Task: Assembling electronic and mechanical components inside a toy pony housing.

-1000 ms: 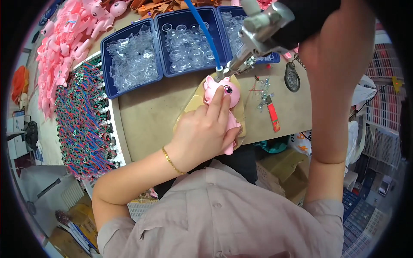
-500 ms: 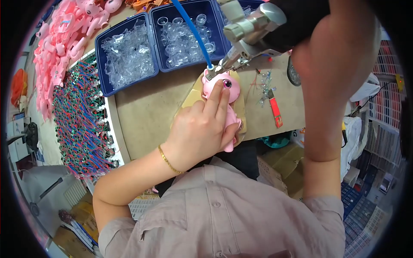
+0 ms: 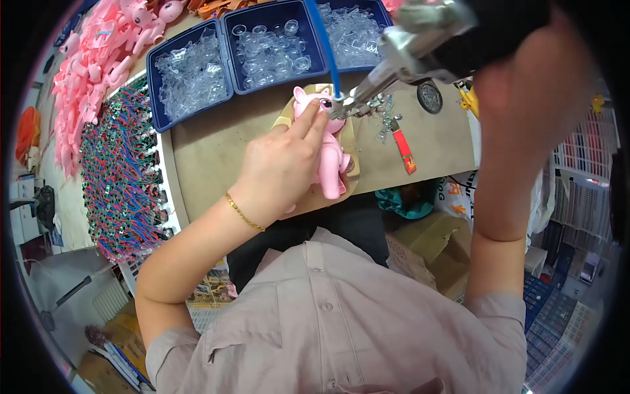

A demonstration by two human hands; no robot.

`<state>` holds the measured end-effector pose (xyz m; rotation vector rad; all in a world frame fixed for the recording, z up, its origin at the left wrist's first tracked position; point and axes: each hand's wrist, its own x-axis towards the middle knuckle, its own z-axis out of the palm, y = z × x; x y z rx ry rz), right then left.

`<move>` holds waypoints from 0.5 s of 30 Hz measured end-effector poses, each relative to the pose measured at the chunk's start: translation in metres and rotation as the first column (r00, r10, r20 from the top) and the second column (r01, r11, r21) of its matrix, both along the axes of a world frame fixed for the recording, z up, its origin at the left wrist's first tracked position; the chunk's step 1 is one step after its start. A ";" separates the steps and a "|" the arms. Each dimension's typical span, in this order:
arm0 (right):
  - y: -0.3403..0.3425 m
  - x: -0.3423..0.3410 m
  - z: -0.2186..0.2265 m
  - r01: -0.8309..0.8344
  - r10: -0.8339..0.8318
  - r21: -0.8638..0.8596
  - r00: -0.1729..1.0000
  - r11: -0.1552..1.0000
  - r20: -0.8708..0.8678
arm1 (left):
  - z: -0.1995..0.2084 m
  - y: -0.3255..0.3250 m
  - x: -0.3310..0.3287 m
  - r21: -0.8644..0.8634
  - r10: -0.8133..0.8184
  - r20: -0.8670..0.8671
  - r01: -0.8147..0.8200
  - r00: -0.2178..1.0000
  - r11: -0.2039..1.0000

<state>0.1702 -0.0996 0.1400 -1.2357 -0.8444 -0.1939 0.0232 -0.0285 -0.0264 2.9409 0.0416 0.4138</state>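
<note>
A pink toy pony [image 3: 330,174] lies on a tan cradle [image 3: 355,141] on the bench. My left hand [image 3: 279,164] presses over its head and body, two fingers stretched along the face beside the eye. High on the right, my right hand [image 3: 525,82] is blurred and wrapped around the black body of a power screwdriver [image 3: 403,56]. Its metal nose slants down to the left and reaches the pony's head, right of the eye. A blue tube [image 3: 326,46] runs down to that nose. The exact contact point is too small to tell.
Blue bins [image 3: 230,88] of clear plastic parts line the back. Bundled coloured wires with small boards [image 3: 125,177] and piled pink toy parts [image 3: 92,79] fill the left. A red-handled cutter [image 3: 404,151] and a black round piece [image 3: 430,97] lie at right.
The pony has turned, showing its legs more. The screwdriver nose has gone from left of the eye to its right. My left hand has shifted left with the toy. The view has shifted too.
</note>
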 end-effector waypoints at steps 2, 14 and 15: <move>-0.005 0.000 -0.004 -0.009 0.009 -0.007 1.000 1.000 -0.002 | 0.000 -0.001 0.001 -0.023 0.005 0.016 -0.005 1.000 1.000; -0.012 -0.005 -0.018 -0.139 0.138 -0.064 0.990 0.988 -0.014 | -0.002 -0.002 0.000 -0.055 0.036 0.010 -0.035 0.999 0.998; -0.015 -0.002 -0.012 -0.123 0.127 -0.058 0.990 0.991 0.064 | -0.001 -0.001 0.000 -0.052 0.041 0.019 -0.040 0.999 0.998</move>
